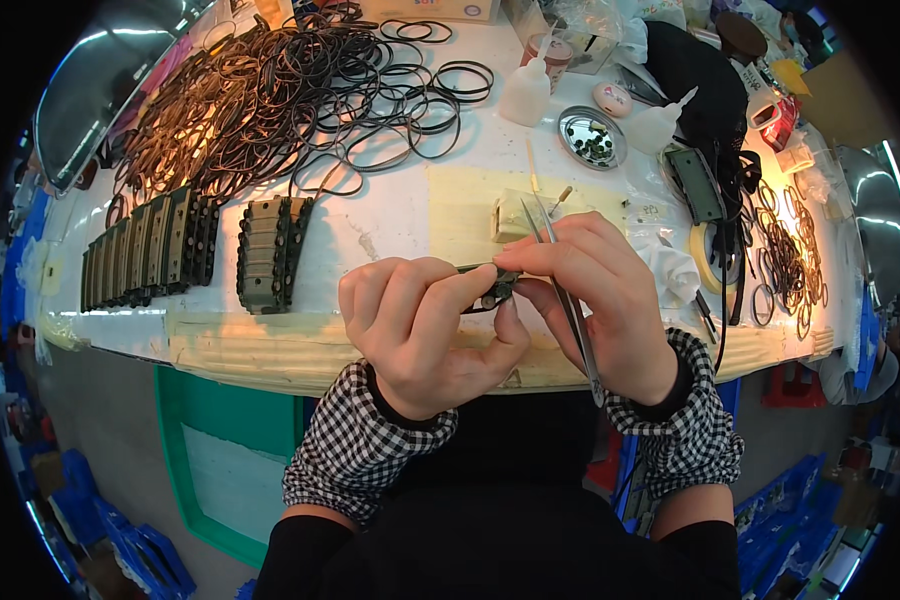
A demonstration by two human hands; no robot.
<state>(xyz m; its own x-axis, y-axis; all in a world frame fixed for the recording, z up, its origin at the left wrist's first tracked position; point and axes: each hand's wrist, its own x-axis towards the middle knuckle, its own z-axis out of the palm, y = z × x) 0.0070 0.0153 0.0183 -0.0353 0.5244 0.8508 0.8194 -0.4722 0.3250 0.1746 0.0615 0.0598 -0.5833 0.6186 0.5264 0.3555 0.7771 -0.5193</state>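
Observation:
Near the front edge of the table, my left hand (417,325) is closed, pinching a small dark green part (498,291) between thumb and fingers. My right hand (615,300) meets it from the other side, its fingertips touching the same part. Metal tweezers (574,315) are also held in my right hand, points away from me and back end toward my right cuff. Much of the small part is hidden by my fingers, so its full shape cannot be made out. Just beyond my hands sits a small whitish block (512,217).
Dark green ribbed housings (150,245) stand in a row at the left, with a shorter stack (270,255) beside them. A heap of black rubber rings (260,100) lies behind. A round dish (592,137) holds small green pieces, near white squeeze bottles (526,92). More rings (788,250) lie far right.

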